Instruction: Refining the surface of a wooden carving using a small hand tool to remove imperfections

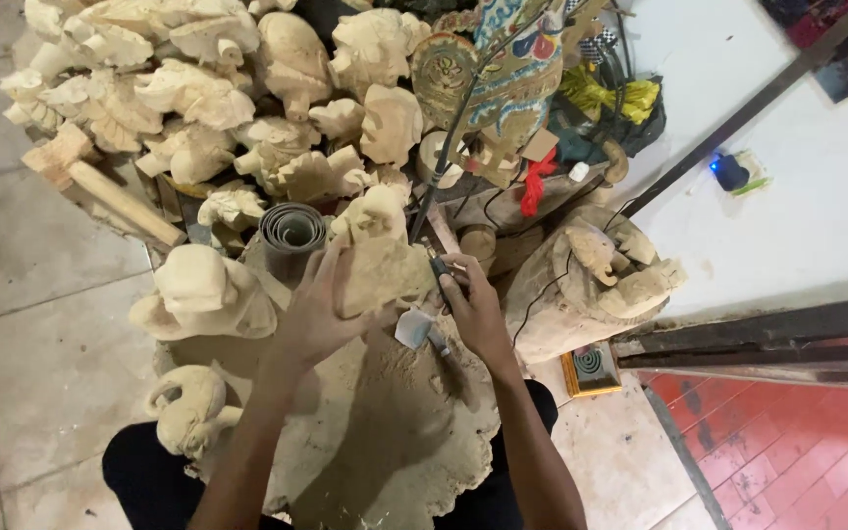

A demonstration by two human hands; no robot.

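Wooden carving (385, 275) gripped by the left hand (321, 314), one rotary tool (441, 267) pinched in the right hand (478, 314).

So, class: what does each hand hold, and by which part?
The left hand grips a pale unpainted wood carving by its lower left side. The right hand holds a slim corded tool around its body.
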